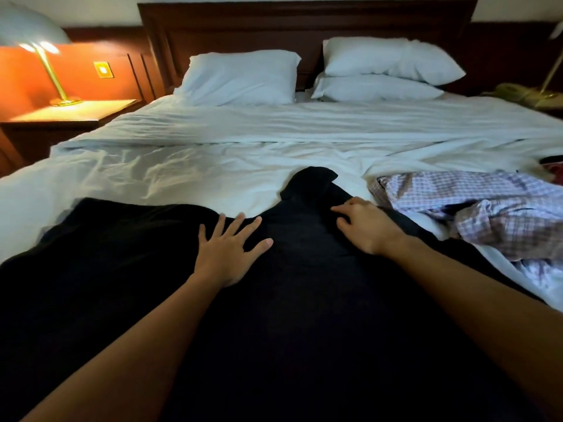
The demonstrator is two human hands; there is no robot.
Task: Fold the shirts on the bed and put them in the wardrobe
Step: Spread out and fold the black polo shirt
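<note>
As left hand (227,254) presses black shirt (289,324), right hand (365,226) pinches it

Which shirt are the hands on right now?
The black shirt, spread out under the left hand and right hand. The checked shirt lies crumpled off to the right.

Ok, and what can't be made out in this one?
1. Black shirt: head view; its near part is cut by the bottom edge, and darkness swallows its seams and folds.
2. Right hand: head view; curled fingers hide whether it pinches the shirt or just rests on it.
3. Dark-and-red item: head view; cut off by the right edge, unidentifiable.
4. Wardrobe: nowhere in the frame.
</note>
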